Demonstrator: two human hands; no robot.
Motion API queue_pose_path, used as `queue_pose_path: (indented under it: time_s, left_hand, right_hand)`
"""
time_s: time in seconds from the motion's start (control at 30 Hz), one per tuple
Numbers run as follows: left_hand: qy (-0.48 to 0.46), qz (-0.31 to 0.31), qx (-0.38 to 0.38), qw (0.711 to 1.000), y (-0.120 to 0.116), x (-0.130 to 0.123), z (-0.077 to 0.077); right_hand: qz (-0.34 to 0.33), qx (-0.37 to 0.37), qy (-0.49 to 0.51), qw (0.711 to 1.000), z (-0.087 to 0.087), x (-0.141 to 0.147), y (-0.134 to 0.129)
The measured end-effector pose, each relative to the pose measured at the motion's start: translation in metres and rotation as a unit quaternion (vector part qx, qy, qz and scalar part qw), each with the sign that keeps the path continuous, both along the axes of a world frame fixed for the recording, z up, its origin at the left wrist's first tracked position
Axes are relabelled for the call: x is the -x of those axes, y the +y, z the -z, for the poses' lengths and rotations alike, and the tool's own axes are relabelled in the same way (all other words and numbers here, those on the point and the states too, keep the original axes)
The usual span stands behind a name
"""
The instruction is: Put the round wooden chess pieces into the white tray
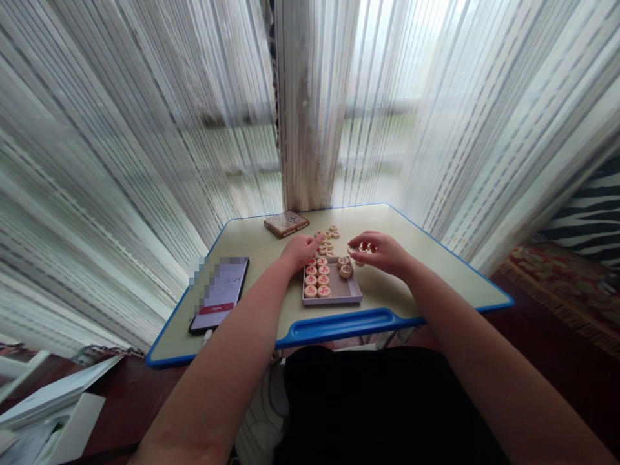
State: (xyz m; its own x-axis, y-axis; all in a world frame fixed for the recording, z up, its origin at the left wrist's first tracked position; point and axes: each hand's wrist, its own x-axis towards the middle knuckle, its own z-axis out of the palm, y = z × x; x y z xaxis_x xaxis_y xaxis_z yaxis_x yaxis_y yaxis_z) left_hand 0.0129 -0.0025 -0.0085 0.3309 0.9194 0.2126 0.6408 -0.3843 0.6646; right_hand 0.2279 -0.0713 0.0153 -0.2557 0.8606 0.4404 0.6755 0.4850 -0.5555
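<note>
A shallow box tray (356, 299) lies near the table's front edge. Round wooden Chinese chess pieces with red characters (324, 281) fill two columns on its left side. At its right, pieces with dark characters (345, 271) lie near the back. My left hand (299, 252) is at the tray's far left corner, fingertips beside a loose piece (319, 237); its grip is partly hidden. My right hand (382, 252) is beyond the tray's right corner, thumb and fingers curled around a dark-character piece (353, 249). More pieces show under and beside those fingers. Several loose pieces (329, 245) lie between my hands.
A flat patterned box (286, 223) lies at the back left of the pale table (426, 284). A phone (220, 294) with a cable rests on the left. The table has a blue rim and a blue front groove (343, 324). Striped curtains (310, 116) hang behind.
</note>
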Motion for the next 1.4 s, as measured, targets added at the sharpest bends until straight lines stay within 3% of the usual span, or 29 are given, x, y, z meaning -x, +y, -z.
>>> queue_pose_path:
  time_s: [0.2,0.47,0.9,1.2,1.4]
  left_hand:
    - [-0.055,0.015,-0.08,0.995,-0.012,-0.006,-0.011]
    - [-0.05,0.064,-0.103,0.991,-0.024,-0.013,-0.018]
    - [-0.065,0.07,-0.045,0.994,-0.027,-0.015,-0.02]
    - [-0.031,0.088,-0.067,0.993,-0.027,-0.016,-0.02]
    - [-0.014,0.116,-0.079,0.99,-0.029,-0.018,-0.022]
  right_hand:
    - [-0.04,0.019,-0.003,0.999,0.005,0.01,-0.018]
    - [-0.034,-0.039,0.001,0.999,0.013,0.017,-0.04]
    - [-0.108,-0.003,-0.039,0.993,0.017,0.019,-0.041]
    - [-0.074,-0.033,-0.022,0.996,0.017,0.017,-0.04]
    - [-0.05,0.009,-0.034,0.998,0.015,0.019,-0.039]
